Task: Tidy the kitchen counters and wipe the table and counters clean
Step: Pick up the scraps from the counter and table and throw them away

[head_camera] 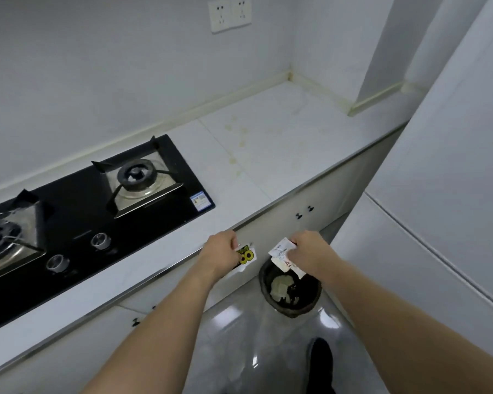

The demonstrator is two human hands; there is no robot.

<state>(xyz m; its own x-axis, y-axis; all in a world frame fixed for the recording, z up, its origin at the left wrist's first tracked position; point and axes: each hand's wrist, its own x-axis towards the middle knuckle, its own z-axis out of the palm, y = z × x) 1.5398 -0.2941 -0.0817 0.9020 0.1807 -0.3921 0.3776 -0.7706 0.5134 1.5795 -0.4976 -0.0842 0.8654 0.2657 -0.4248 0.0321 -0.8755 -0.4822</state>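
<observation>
Dark round trash bin (291,291) on glossy grey floor (239,336), just in front of white cabinet fronts (310,200); inside, pale crumpled scrap plus darker bits, exact contents unclear. White counter (268,143) above, yellowish stains near middle. Black two-burner gas hob (77,206) set into counter at left, two knobs at front edge. Double wall socket (229,14) up top. White fridge-like panel (453,194) at right.

Left hand (221,251) out past counter edge, fingers curled, pinching white wrapper with yellow-black print (246,254); wrapper held against cabinet front, left of bin. Right hand (306,253) directly over bin rim, fingers curled, gripping white printed paper scraps (281,254), lower corner hanging toward bin opening. Both forearms bare, reaching forward and down, hands near each other but apart. Dark shoe (320,362) at bottom edge.
</observation>
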